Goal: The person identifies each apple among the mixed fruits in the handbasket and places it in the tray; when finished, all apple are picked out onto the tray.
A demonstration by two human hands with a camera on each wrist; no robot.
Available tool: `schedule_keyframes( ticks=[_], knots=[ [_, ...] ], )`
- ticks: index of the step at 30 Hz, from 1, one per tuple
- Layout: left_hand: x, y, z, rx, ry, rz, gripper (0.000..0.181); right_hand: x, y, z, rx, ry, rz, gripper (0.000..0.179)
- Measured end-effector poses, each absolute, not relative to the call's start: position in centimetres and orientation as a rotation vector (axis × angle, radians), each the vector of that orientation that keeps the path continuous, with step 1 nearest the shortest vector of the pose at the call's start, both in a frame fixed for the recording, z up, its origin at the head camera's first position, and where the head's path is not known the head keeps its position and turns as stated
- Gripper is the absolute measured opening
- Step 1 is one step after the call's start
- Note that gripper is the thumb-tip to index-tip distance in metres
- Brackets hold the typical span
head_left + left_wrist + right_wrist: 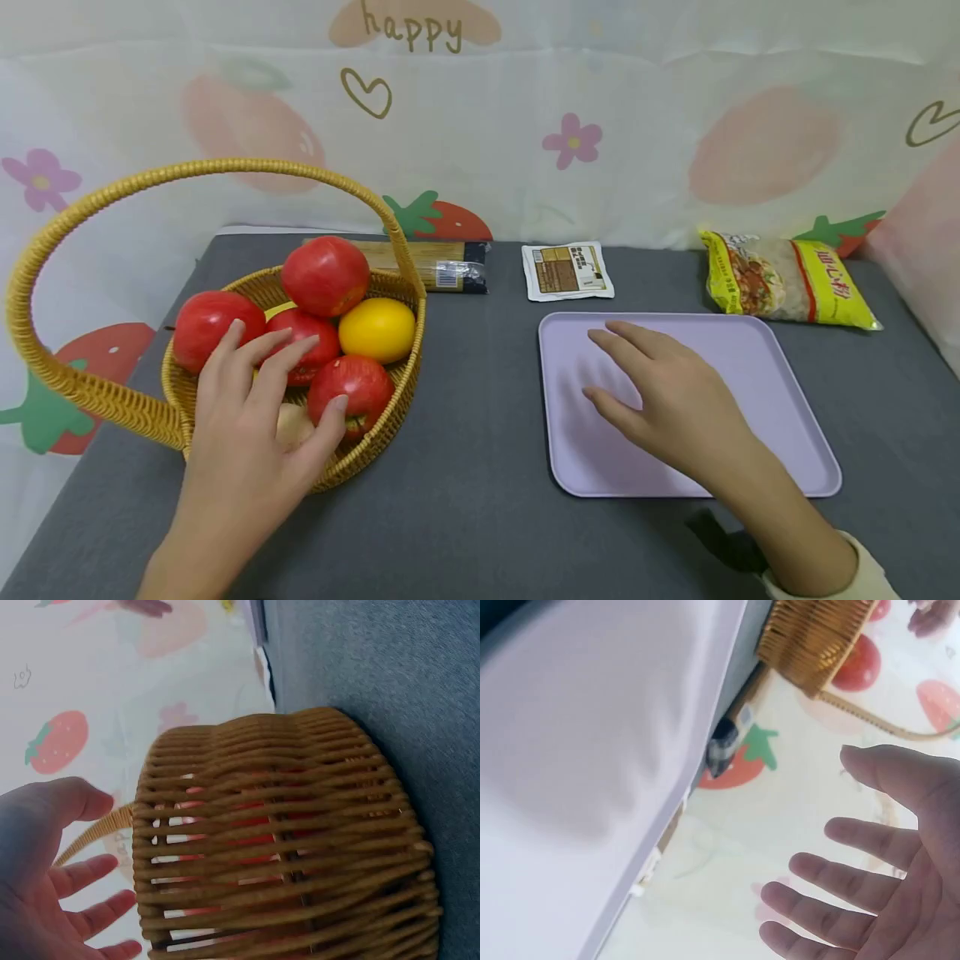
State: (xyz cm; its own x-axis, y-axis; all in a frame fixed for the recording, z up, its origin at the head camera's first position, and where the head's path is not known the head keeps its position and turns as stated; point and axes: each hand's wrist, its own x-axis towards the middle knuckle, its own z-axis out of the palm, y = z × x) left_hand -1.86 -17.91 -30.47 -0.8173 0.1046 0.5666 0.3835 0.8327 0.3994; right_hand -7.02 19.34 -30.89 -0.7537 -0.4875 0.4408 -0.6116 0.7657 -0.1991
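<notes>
My left hand [251, 425] hovers over the near side of a wicker basket [408, 392], fingers spread and holding nothing. Inside the basket are several red apples [326, 275], a yellow lemon-like fruit [377, 331] and a pale round thing [292, 427] partly hidden by the hand. In the left wrist view, the fingers [94, 874] are beside the basket's woven wall [277, 840]. My right hand [667, 400] is above a lilac tray [757, 367], its fingers loosely extended with nothing in them; the right wrist view shows them spread apart [847, 877].
Along the back of the grey table [480, 417] lie a pack of dried noodles [450, 265], a small white-and-brown sachet [567, 271] and a yellow-ended food bag [791, 279]. A printed cloth [480, 108] hangs behind. The basket's tall handle [247, 167] arches over the fruit.
</notes>
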Motion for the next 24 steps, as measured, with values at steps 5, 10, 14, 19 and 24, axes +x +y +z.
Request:
schedule_keyframes(
  ticks=[5, 10, 14, 19, 24],
  knots=[
    [-1.6, -18.2, -30.5, -0.339, -2.407, -0.734, 0.052, -7.5, 18.4, -30.6, 0.891, -2.579, 0.456, 0.054],
    [-1.2, -18.5, -30.3, -0.271, -2.437, -0.736, 0.050, -7.9, 17.6, -30.3, 0.924, -2.580, 0.432, 0.052],
    [-1.0, -18.7, -30.3, -0.228, -2.441, -0.737, 0.049, -8.2, 17.2, -30.1, 0.953, -2.573, 0.414, 0.051],
    [-0.7, -19.1, -30.4, -0.227, -2.340, -0.727, 0.045, -8.5, 16.8, -30.3, 0.988, -2.519, 0.411, 0.052],
    [-0.4, -19.5, -29.9, -0.214, -2.121, -0.730, 0.047, -8.7, 16.6, -30.4, 1.000, -2.506, 0.412, 0.053]
  ],
)
